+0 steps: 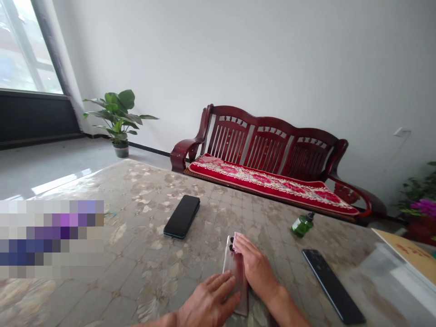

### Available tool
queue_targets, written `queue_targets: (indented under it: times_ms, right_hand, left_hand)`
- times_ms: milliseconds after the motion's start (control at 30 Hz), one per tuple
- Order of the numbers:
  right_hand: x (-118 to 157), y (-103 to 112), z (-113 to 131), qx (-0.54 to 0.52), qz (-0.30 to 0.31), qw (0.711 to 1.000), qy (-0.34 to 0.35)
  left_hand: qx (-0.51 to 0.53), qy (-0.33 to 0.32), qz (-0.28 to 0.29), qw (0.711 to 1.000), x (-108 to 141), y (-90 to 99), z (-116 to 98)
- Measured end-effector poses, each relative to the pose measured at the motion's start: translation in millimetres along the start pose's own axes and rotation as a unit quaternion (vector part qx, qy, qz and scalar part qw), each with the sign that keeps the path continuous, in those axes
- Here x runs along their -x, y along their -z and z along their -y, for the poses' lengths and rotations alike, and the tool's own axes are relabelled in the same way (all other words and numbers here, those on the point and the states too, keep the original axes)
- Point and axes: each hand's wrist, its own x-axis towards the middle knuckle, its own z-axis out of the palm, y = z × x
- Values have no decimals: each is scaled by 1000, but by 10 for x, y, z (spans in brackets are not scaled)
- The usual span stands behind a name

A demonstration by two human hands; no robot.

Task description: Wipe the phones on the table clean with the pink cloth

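A smartphone (pixel 240 290) lies on the patterned tablecloth in front of me, its pale pinkish back up and its dark camera lenses at the far end. My left hand (pixel 211 299) rests on the near part of its back, fingers stretched out and slightly apart. A small pink cloth (pixel 237 244) is pressed under the fingertips of my right hand (pixel 256 265), against the phone near the lenses. The right hand covers part of the phone's right edge and most of the cloth.
A black smartphone (pixel 182 217) lies at left-centre; a long dark handset (pixel 332 285) lies right. Behind it stands a green pump bottle (pixel 302 225). A yellowish box (pixel 408 250) sits at the right edge. Beyond the table (pixel 136 254) is a wooden bench (pixel 262 141). A pixelated patch hides the left side.
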Motion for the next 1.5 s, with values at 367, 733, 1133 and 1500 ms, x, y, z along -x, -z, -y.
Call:
queue_targets:
  times_ms: [367,733,1133,1500]
  right_hand:
    - [404,181,107,1,62,994,92]
    - [147,29,120,13,20,1000,14]
    - [156,15,69,25,3,1000,11]
    - [372,142,135,13,54,994,94]
  left_hand:
    - [5,-14,-20,1000,-57,20,-23]
    - [-9,-16,-17,1000,-40,1,-18]
    - [4,-18,-11,1000,-23,-5,-11]
    - [3,-25,-14,1000,-47,4,-17]
